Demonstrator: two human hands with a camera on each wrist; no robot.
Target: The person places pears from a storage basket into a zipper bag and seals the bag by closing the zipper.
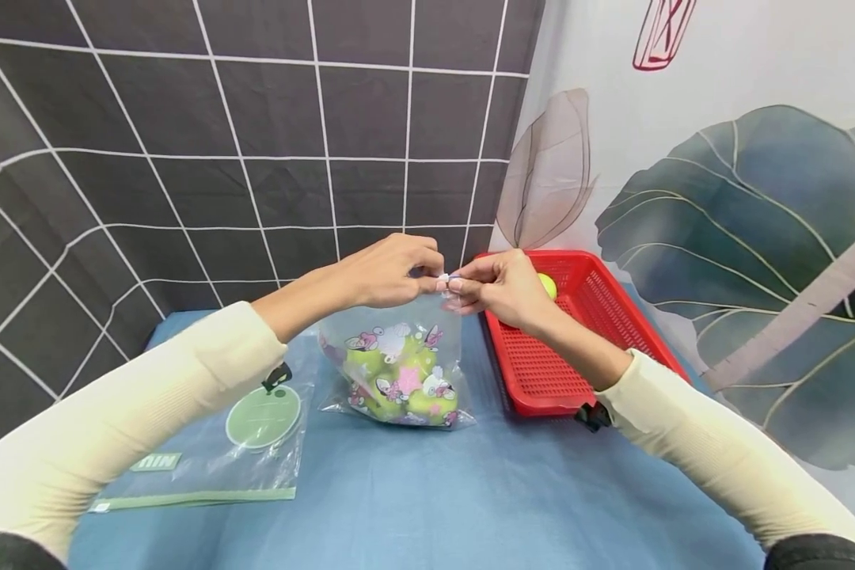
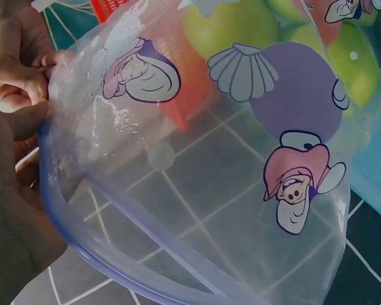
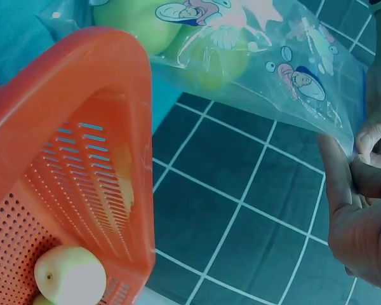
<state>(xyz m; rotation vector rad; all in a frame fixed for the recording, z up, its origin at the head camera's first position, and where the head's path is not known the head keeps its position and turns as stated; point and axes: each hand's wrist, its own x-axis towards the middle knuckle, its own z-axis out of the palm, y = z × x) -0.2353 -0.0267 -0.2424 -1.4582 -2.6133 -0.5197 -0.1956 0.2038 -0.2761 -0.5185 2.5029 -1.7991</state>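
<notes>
A clear zip bag (image 1: 392, 324) printed with cartoon figures stands upright on the blue cloth, with several green apples (image 1: 381, 404) inside. My left hand (image 1: 399, 269) pinches its top edge near the right corner. Right beside it, my right hand (image 1: 502, 289) pinches the corner itself, where a small whitish piece shows between the fingertips. The bag's blue zip rim (image 2: 114, 270) curves away from the fingers in the left wrist view. From the right wrist view, thumb and finger meet on the bag's corner; the exact grip is partly hidden.
To the right sits a red plastic basket (image 1: 549, 380) with a pale green apple (image 3: 70, 276) inside. A flat clear bag (image 1: 207, 467) with a green zip strip lies at the left. Behind the cloth hangs a dark grid-patterned backdrop (image 1: 278, 190).
</notes>
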